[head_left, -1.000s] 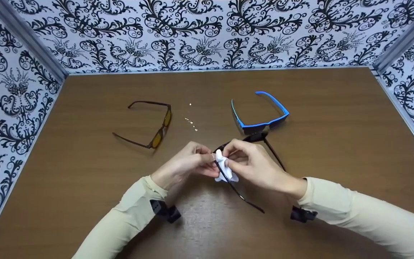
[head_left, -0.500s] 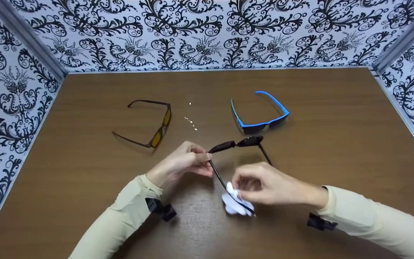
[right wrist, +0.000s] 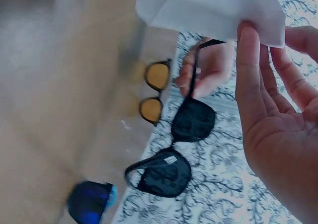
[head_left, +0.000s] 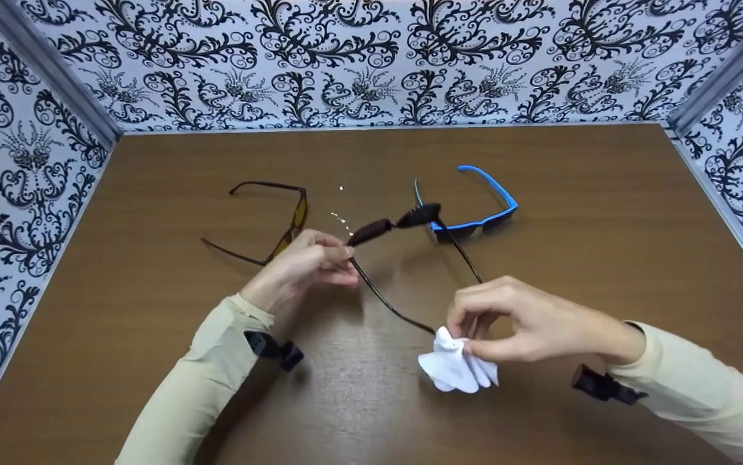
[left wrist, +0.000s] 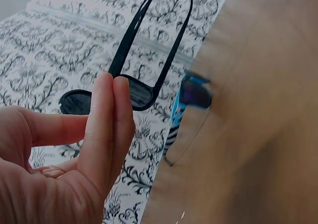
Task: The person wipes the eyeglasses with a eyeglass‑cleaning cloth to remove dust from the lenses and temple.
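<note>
My left hand (head_left: 303, 263) pinches a pair of black sunglasses (head_left: 371, 231) at the corner where the left temple arm meets the frame. Both temple arms are unfolded and point back toward me. A white cloth (head_left: 456, 369) hangs bunched from the thumb and fingers of my right hand (head_left: 532, 320), right at the tip of the left temple arm. The tip itself is hidden by the cloth. In the right wrist view the dark lenses (right wrist: 194, 120) show below the cloth, with a small pale label on one side.
Yellow-lensed glasses (head_left: 298, 210) lie unfolded at the left, partly covered by my left hand. Blue-framed sunglasses (head_left: 503, 194) lie behind the black pair. Several tiny pale bits (head_left: 340, 219) are on the brown table (head_left: 171, 361). Patterned walls (head_left: 371, 71) border the table.
The cloth in my right hand has slid from the hinge end along the temple arm to its tip. My left hand has moved the sunglasses left and away from me.
</note>
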`<state>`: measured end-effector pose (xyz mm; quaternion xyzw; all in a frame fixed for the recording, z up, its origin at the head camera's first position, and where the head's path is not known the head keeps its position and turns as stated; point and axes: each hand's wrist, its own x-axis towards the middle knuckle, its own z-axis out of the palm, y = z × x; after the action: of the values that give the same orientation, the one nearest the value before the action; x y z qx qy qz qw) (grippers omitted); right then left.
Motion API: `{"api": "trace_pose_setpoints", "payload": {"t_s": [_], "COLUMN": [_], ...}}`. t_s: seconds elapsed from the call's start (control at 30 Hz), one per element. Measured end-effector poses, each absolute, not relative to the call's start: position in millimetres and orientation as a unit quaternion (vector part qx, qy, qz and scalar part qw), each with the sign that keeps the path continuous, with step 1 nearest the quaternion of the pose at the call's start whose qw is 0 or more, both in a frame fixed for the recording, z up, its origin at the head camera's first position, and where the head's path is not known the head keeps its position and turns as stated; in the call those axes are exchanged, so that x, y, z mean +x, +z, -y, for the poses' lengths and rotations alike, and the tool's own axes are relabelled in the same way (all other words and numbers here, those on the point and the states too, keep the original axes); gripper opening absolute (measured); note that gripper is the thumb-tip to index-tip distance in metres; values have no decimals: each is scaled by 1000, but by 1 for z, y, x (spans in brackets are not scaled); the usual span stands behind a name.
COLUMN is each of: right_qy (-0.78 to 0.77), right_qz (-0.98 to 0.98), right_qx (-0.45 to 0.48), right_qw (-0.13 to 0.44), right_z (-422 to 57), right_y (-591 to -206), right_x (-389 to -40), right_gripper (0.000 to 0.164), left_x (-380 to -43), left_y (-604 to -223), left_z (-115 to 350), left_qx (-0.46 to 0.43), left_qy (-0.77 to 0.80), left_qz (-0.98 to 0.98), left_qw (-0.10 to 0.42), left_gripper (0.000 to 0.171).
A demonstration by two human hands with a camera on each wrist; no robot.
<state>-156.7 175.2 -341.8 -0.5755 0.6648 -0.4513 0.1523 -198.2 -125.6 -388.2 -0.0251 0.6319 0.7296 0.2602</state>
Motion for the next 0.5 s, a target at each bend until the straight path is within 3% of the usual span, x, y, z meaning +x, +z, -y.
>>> {"api": "trace_pose_setpoints", "payload": {"t_s": [0.2, 0.4, 0.5], "right_qy": [-429, -259, -210], "right_qz": [-693, -761, -771], "right_qx": [-571, -592, -593], "right_qw": [96, -53, -99], "right_z": [-163, -148, -140], "right_y": [-340, -353, -358], "right_x": [-164, -173, -181], "right_gripper": [20, 13, 13], "left_x": [-208, -212, -214], "left_y": [-388, -387, -386], "left_z": [124, 112, 105], "left_qx": [-30, -23, -26], "left_qy": [742, 734, 732], "left_qz": [-621, -628, -628], "left_qw": [253, 258, 262], "left_gripper": [14, 14, 13]}}
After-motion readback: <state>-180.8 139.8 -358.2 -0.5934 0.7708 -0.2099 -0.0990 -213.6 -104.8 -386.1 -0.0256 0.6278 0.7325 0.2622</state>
